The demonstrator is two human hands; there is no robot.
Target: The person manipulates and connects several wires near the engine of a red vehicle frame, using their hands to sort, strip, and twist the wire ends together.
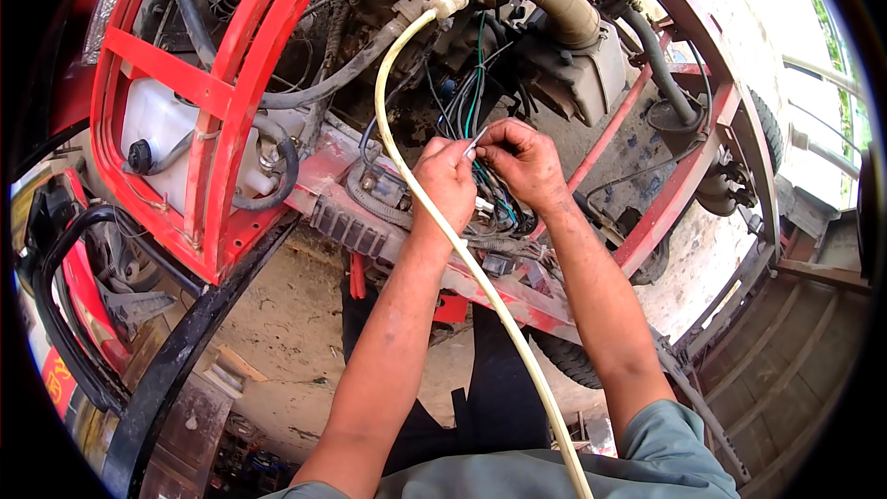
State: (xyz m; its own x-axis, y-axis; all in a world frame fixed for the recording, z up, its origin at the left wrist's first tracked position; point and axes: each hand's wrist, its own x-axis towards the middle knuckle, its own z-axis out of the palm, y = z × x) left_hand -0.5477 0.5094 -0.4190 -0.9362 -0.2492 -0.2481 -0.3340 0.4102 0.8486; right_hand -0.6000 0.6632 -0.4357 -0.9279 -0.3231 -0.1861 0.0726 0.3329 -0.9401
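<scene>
Over the open engine bay, my left hand [445,187] and my right hand [525,163] meet, each with thumb and fingers pinched. Between their fingertips is a thin, pale, wire-like piece [477,139]; its exact kind is too small to tell. Right behind and below the fingers runs a bundle of loose black and green wires [478,92]. A cream hose [386,102] bends down from a pipe fitting and passes in front of my left wrist. Beneath my hands lies the dusty red frame rail [323,176] with corrugated tubing along it.
Red cab bars [166,69] and a white plastic tank [155,125] stand at the left. A brown duct [564,9] joins an air box [582,74] beyond my hands. A dark pipe [661,65] follows the right-hand rail. A slatted metal bed [785,351] lies far right.
</scene>
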